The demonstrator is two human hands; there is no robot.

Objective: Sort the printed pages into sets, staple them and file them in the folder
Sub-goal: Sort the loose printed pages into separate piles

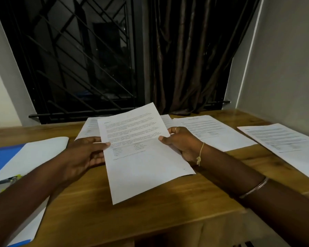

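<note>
- Loose sheets flat on table [150,220]: back sheet [89,129] behind the grip, mid sheet [219,132] just R of R hand [182,143], far sheet [289,145] further R.
- Folder [2,155] L of L hand [84,154], open, w/ white sheet [41,150] on it.
- Page [141,157] held above table, both hands pinching its side edges; long axis runs away from person, heading at far end.

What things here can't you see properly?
Head view:
- print on the held page: too small, blurred.
- the far pages: mostly hidden by the held page.
- the blue folder: cut off by left edge.
- the rightmost page: cut off by right edge.
</note>
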